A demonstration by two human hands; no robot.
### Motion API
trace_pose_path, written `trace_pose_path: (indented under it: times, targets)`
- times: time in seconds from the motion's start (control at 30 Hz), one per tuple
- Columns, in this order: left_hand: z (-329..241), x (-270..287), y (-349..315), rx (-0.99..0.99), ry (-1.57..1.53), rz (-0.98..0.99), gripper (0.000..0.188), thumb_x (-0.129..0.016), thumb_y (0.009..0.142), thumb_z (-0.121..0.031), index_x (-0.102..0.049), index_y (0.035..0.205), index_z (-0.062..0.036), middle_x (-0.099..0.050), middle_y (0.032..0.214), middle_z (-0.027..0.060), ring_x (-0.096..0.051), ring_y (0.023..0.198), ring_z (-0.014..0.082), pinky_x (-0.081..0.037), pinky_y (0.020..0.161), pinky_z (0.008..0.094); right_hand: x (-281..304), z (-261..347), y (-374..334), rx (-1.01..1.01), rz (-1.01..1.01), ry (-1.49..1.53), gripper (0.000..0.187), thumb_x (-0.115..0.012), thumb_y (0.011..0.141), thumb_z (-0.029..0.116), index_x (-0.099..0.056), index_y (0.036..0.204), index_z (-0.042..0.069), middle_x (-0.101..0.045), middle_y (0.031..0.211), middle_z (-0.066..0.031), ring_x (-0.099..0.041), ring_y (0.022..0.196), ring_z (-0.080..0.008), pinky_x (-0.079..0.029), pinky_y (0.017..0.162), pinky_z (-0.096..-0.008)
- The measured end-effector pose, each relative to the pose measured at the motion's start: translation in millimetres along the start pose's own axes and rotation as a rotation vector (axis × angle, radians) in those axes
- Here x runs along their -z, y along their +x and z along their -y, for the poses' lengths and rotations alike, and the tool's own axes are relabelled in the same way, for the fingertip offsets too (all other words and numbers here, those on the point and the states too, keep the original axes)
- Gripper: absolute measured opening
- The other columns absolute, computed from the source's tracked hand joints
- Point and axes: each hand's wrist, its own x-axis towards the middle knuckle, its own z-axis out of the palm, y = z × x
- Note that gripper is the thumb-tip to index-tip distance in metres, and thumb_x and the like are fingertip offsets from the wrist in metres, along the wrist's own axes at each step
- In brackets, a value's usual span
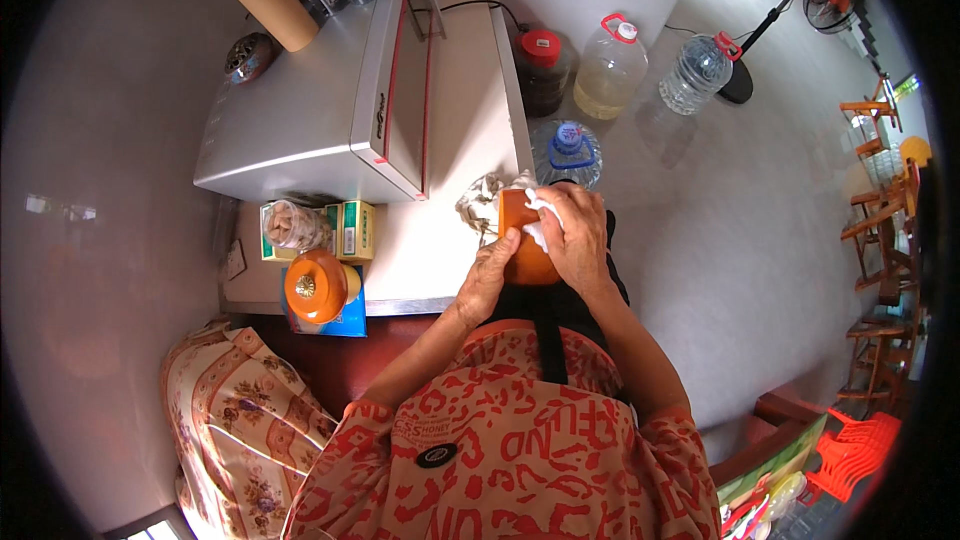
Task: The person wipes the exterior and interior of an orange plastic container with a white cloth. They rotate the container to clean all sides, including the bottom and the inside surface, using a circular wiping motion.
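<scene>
My left hand (487, 275) grips a glossy orange container (531, 266) by its left side, the thumb lying along its face. The container is in front of my body, just off the counter's right edge; its exact kind is not clear. My right hand (578, 236) pinches a white tissue or thin cloth (537, 234) and presses it against the container's upper right part. Right behind the container, a crumpled pale cloth (480, 203) rests at the edge of the white counter (420, 258). The right fingertips are partly hidden by the white material.
On the counter at left are a silver appliance (290, 130), an orange-lidded jar (314, 286), a clear jar (296, 225) and small boxes (356, 230). Large bottles (610, 70) and a blue-capped jug (568, 155) stand beyond my hands. A fan (830, 5) and wooden chairs (880, 215) are farther right.
</scene>
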Motion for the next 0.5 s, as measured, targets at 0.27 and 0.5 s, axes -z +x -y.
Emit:
trace_pose_path:
  times: [0.27,0.5]
  targets:
    - [-3,8,10,-0.098,-0.26,-0.112,0.051,-0.049,0.094,-0.044,-0.055,0.119,0.0007,-0.061,0.112,0.0095,-0.058,0.1,0.018,-0.046,0.089,0.0318,9,20,-19,0.141,0.047,0.028,0.031,-0.058,0.083,0.008,-0.058,0.114,0.01,-0.054,0.113,-0.0091,-0.05,0.103,-0.0272,-0.037,0.088,-0.0401]
    - [-11,10,-7,-0.082,-0.259,-0.071,0.052,-0.055,0.091,-0.044,-0.053,0.121,-0.0021,-0.061,0.112,0.0094,-0.06,0.101,0.0194,-0.048,0.09,0.0365,22,25,-25,0.254,0.044,0.083,0.031,-0.056,0.082,0.007,-0.058,0.113,0.007,-0.056,0.112,-0.0095,-0.052,0.103,-0.0267,-0.038,0.09,-0.0398]
